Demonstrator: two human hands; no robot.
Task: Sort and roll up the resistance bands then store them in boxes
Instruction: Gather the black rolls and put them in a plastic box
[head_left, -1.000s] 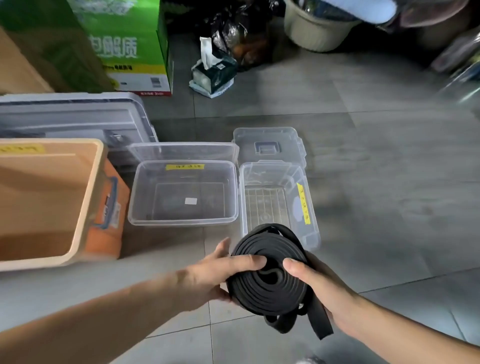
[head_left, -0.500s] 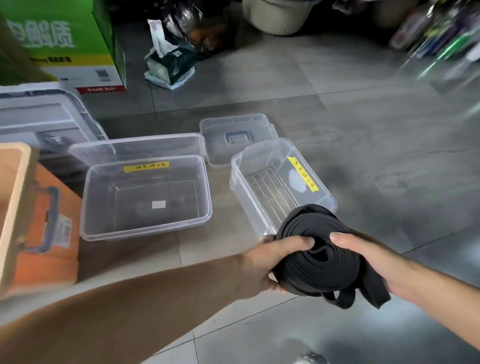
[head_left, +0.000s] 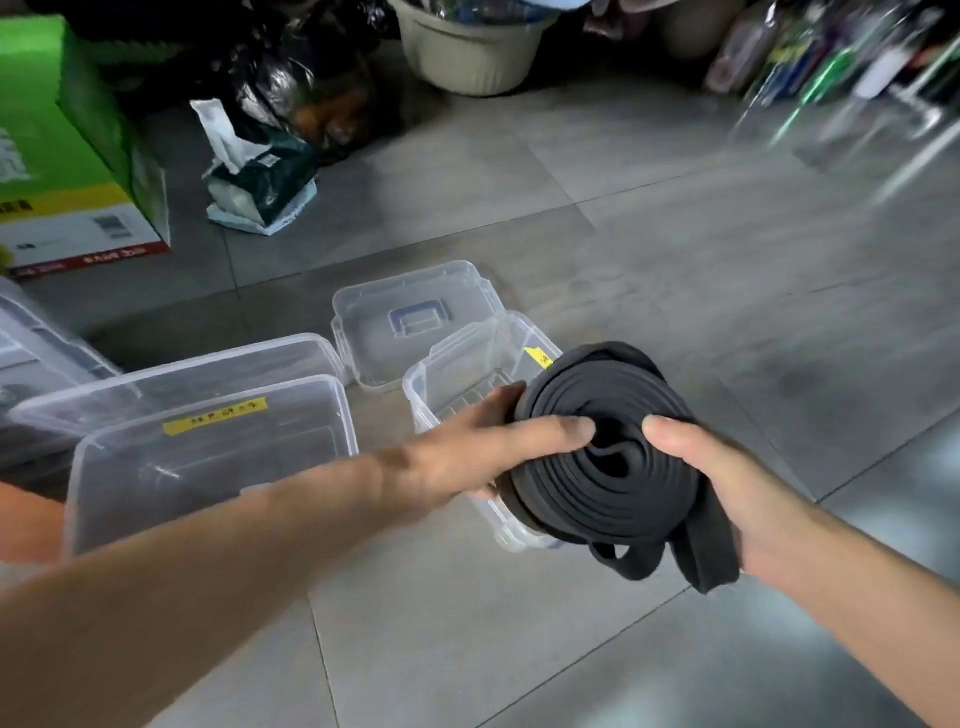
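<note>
A black resistance band (head_left: 608, 457), rolled into a thick coil, is held between both hands above the near end of a small clear box (head_left: 457, 369) with a yellow label. My left hand (head_left: 483, 452) grips the coil's left side, thumb on top near the centre. My right hand (head_left: 727, 478) grips the right side, thumb on top too. Loose ends of the band hang below the coil. A larger clear box (head_left: 208, 457) with a yellow label stands open to the left.
Two clear lids lie behind the boxes, one (head_left: 415, 317) with a blue handle. A green carton (head_left: 67, 150), a tissue pack (head_left: 254, 176) and a beige tub (head_left: 467, 47) stand further back. An orange bin (head_left: 26, 525) shows at the left edge. Grey floor tiles spread to the right.
Both hands have carried the coiled band forward and to the right, from in front of the small clear box to over its near end. The view has swung right.
</note>
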